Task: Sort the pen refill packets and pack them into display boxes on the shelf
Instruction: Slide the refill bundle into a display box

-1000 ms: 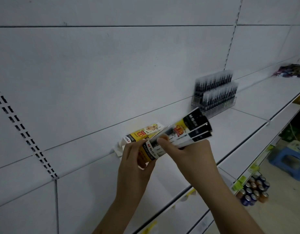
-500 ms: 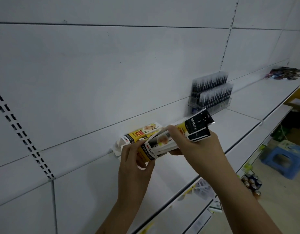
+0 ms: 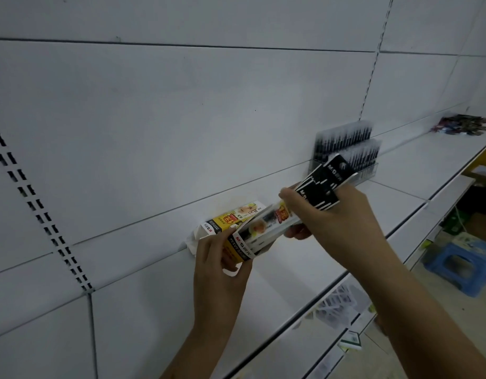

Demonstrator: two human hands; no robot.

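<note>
Box (image 3: 237, 248): we see its lower part only in bits, the left hand (image 3: 217, 272) covering it.
Packets (image 3: 299, 212): their middle is hidden by the right hand (image 3: 337, 217).
Pile (image 3: 466, 125) far right: too blurred for us to name.
Forearms: cut off by the bottom edge.
Stool (image 3: 464, 265): blurred.

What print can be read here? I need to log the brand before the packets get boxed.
"M&G": black header of the refill packets in the right hand.
"M&G": red strip on the display box that the left hand holds.
"0.5": second box on the shelf.
Other print, including Chinese characters and shelf-edge tags: too blurred.
</note>
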